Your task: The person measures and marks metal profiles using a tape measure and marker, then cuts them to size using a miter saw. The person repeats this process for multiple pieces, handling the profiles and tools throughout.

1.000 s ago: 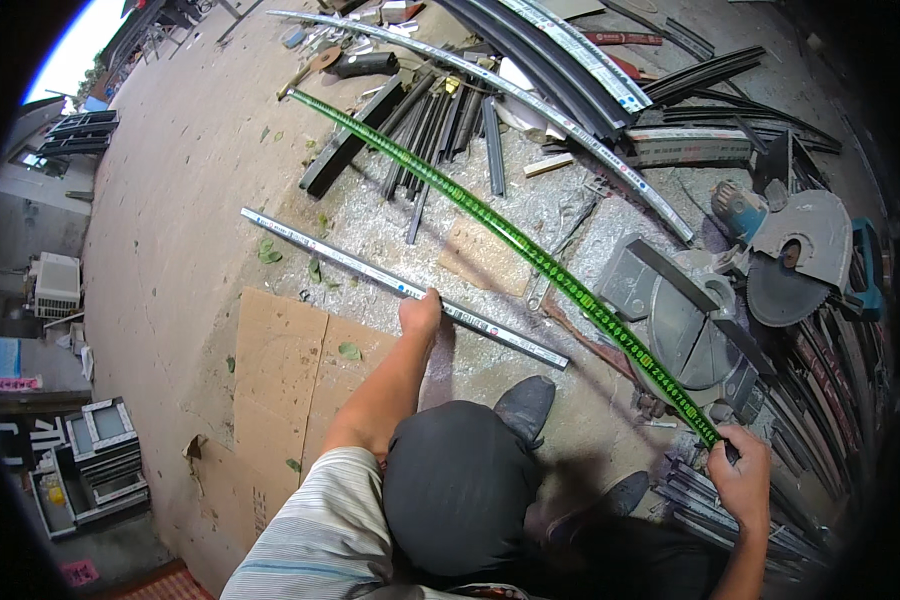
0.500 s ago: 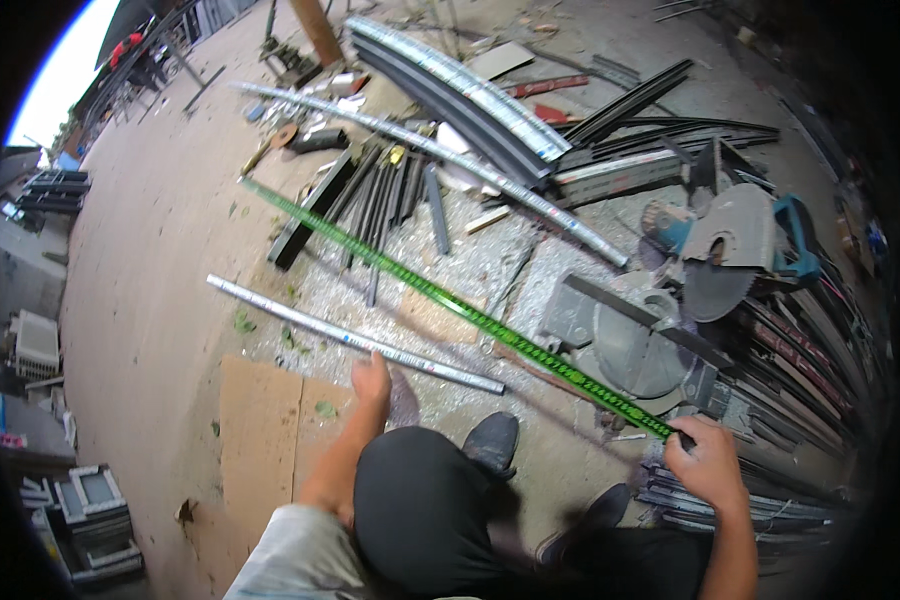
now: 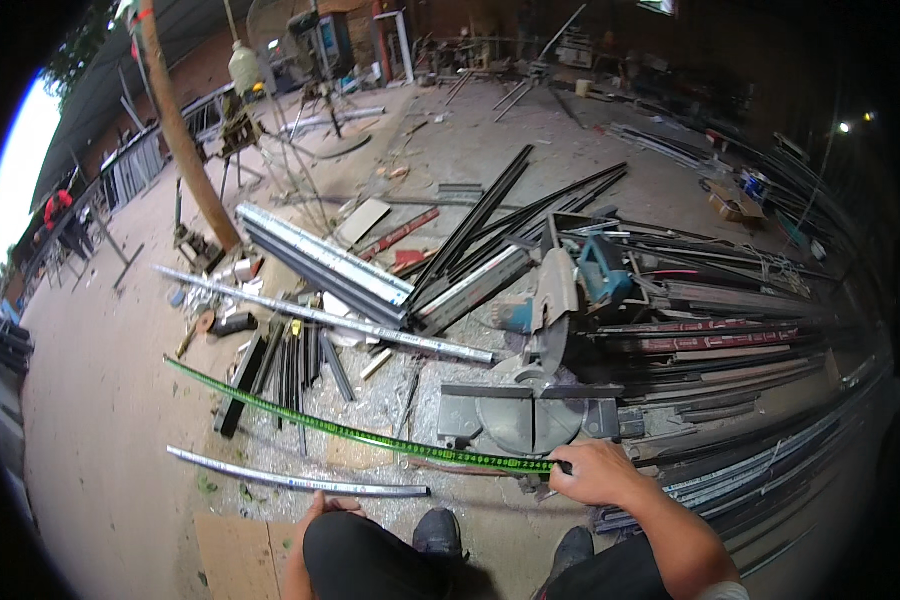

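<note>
Concrete floor (image 3: 100, 420) carries everything, w/ a flat cardboard sheet (image 3: 235, 550) at its near-left edge. Largest item: chop saw (image 3: 535, 400) near floor centre, grey round base, blade guard tilted up, teal motor behind. Stacked dark metal bars (image 3: 730, 330) run along the right edge. A bundle of pale aluminium profiles (image 3: 320, 260) lies diagonal left of the saw, black strips fanned above it. Long silver profile (image 3: 320, 315) crosses in front of that bundle, ending just beside the saw base.

Green tape measure (image 3: 350, 432) stretches as a long shallow arc from left-centre of the floor across to the saw base, blade off the ground for most of its run. Shorter silver bar (image 3: 295, 482) lies on the floor just below the tape, roughly parallel, near the cardboard's far edge.

R hand (image 3: 595, 472): forearm comes up from the lower right corner, wrist straight, knuckles up, fingers curled closed round the tape's near end right at the saw base; firm fist, no gap visible.

L hand (image 3: 325, 505): mostly hidden behind the dark trouser knee, only fingertips show, pressing down near the silver bar's right half. Can't tell if it grips the bar or just rests on it. Two dark shoes (image 3: 437, 530) planted between the arms.
</note>
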{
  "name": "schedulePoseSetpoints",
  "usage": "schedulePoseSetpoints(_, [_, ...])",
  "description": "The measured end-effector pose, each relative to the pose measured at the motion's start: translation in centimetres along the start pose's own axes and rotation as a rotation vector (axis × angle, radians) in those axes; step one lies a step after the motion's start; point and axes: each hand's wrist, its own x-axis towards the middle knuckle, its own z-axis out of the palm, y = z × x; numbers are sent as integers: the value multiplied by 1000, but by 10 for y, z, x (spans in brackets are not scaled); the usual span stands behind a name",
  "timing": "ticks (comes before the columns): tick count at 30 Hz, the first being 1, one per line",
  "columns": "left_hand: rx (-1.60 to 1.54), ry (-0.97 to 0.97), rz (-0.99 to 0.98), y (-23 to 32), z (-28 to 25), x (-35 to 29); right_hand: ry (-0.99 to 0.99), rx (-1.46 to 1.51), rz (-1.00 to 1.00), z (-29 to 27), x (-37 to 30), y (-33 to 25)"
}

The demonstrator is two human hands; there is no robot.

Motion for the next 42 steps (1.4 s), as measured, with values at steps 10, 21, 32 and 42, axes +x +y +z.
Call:
schedulePoseSetpoints(10, [1117,-176,263,108,248,-35,122,7,-27,-3,-12,10])
schedulePoseSetpoints(21, [2031,-800,1,4,353,26,133,37,-6,-9,-23,17])
schedulePoseSetpoints(32, [2013,-632,160,4,336,49,105,8,22,-13,-27,24])
schedulePoseSetpoints(42, [1898,-589,447,5,329,41,110,9,-14,-8,-25,23])
